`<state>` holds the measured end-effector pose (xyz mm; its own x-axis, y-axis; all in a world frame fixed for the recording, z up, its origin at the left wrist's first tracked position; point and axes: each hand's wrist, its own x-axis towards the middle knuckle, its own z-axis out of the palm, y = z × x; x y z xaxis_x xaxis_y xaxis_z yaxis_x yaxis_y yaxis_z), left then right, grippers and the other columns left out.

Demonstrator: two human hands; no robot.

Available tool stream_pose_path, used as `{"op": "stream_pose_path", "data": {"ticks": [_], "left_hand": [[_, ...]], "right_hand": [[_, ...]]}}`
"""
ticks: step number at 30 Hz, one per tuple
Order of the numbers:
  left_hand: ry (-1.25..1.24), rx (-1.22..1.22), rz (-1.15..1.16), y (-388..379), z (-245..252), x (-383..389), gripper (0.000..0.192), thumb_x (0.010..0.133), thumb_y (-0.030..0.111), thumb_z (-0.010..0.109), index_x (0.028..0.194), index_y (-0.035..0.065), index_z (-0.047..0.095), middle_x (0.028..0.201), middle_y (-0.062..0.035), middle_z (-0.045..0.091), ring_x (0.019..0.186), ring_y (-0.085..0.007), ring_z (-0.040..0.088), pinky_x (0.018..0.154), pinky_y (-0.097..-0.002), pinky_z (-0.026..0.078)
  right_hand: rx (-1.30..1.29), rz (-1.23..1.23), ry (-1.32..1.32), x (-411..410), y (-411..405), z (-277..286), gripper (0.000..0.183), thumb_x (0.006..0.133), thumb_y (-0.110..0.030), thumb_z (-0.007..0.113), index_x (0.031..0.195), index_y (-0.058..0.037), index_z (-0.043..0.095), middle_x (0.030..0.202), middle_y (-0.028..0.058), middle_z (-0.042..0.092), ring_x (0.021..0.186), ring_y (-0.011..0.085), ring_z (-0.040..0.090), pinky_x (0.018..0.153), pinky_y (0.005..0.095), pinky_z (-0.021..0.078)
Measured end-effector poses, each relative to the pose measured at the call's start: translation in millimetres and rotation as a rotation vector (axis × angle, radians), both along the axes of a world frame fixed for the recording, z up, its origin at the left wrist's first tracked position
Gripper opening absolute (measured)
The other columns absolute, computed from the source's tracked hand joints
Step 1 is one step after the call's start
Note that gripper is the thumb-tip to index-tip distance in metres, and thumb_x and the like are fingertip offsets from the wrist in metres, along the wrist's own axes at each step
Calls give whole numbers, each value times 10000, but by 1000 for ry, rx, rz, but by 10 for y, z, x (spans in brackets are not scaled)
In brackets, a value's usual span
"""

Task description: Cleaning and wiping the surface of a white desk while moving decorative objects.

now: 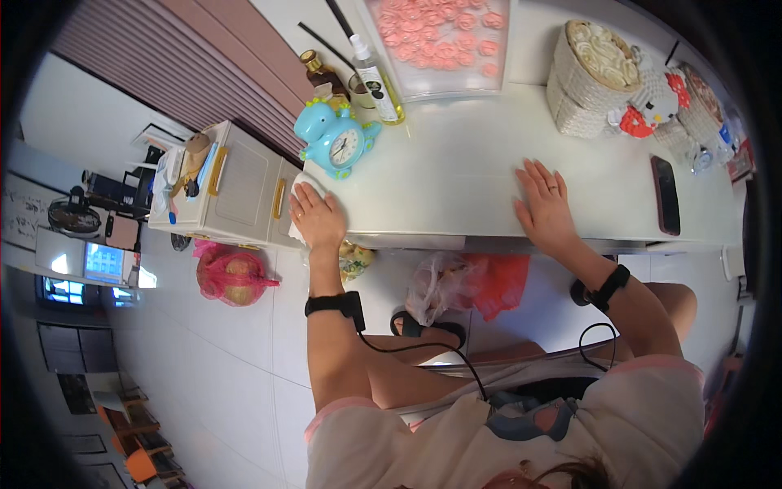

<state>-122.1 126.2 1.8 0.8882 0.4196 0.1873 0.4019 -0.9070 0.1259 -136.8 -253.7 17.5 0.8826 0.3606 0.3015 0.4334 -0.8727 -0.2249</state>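
Observation:
My left hand (318,219) lies palm down over a folded white cloth (300,182) at the left end of the white desk (440,159), holding it against the surface. Part of the cloth is hidden under the palm. Just beyond those fingers stands a light-blue dinosaur alarm clock (337,142). My right hand (545,208) rests flat near the desk's front edge, fingers slightly apart, with nothing in it. To its right lies a dark smartphone (665,195), apart from the hand. Black bands with a cable are strapped around both wrists.
Behind the clock stand a clear spray bottle (377,82) and a brown bottle (324,74). A framed panel of pink roses (443,36) and a woven basket (583,91) are at the back. A white cabinet (244,189) adjoins the left end. Bags (443,284) lie below the desk.

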Motion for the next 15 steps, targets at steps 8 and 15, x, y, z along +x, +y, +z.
{"op": "stream_pose_path", "data": {"ticks": [8,15], "left_hand": [[-31,-25,-123,-836,-94,-345,544,905,243,341,1369,-16,225,1436,-176,215,1330,-355,167,1077,-457,130],[-206,-89,-540,-2086,-92,-423,552,859,181,425,1342,-38,276,1409,-200,262,1316,-365,207,1069,-458,156]], "right_hand": [[29,-19,-38,-30,-27,-23,450,872,-235,452,1274,-50,373,1347,167,341,1275,317,278,1045,499,171],[397,-6,-12,-11,-120,-70,438,868,-162,458,1274,-31,355,1277,181,417,1228,343,342,1042,464,203]]}}
